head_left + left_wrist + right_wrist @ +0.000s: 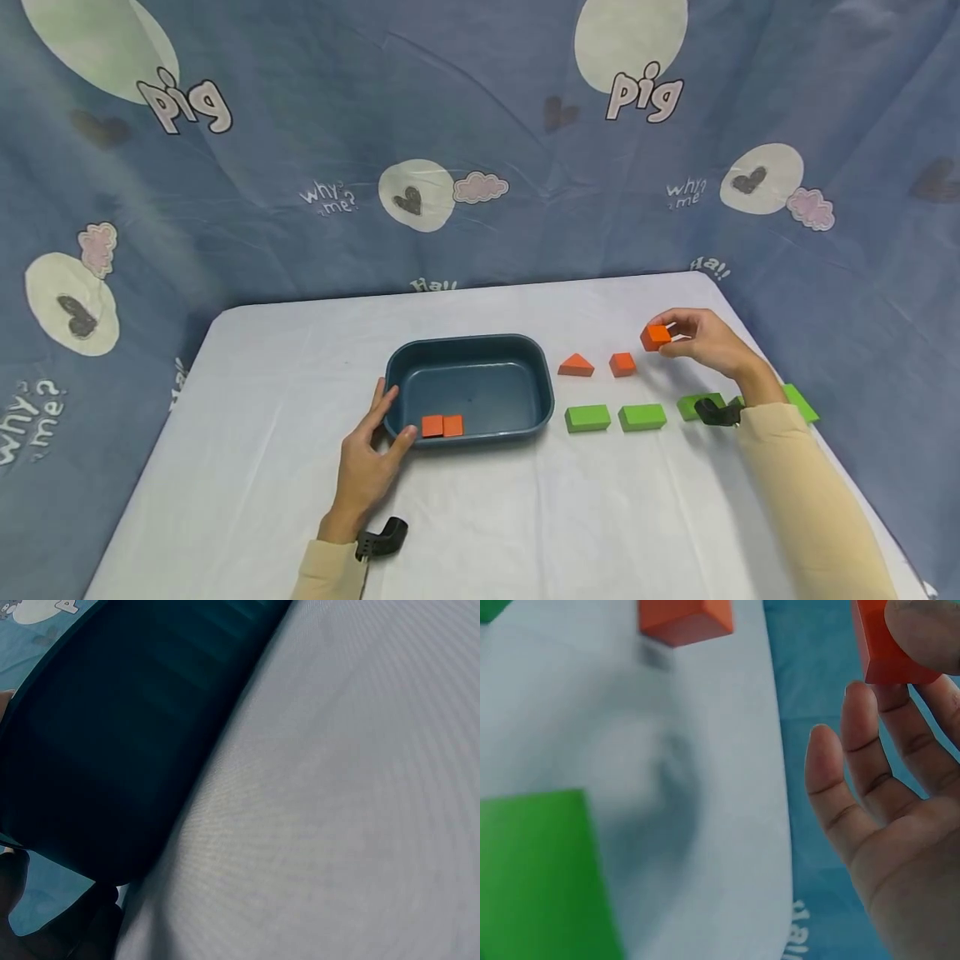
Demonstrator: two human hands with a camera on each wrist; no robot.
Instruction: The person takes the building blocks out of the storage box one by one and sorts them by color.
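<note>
My right hand [705,340] holds an orange-red block [656,337] between thumb and fingertips, raised above the table's right side. In the right wrist view, the thumb lies across this block [881,656] and the lower fingers are spread below it. My left hand [366,471] rests at the near left corner of a dark blue tray [468,439], fingers stretched along its left side and thumb at the front rim. Two orange-red blocks [432,426] lie side by side inside the tray near its front wall. Dark shadow covers the left fingertips in the left wrist view.
Right of the tray lie an orange-red triangular block [576,367] and another orange-red block [622,365]. Several green blocks [587,418] form a row nearer me, some partly hidden by the right wrist. White cloth [247,467] covers the table; a patterned blue curtain [300,125] stands behind.
</note>
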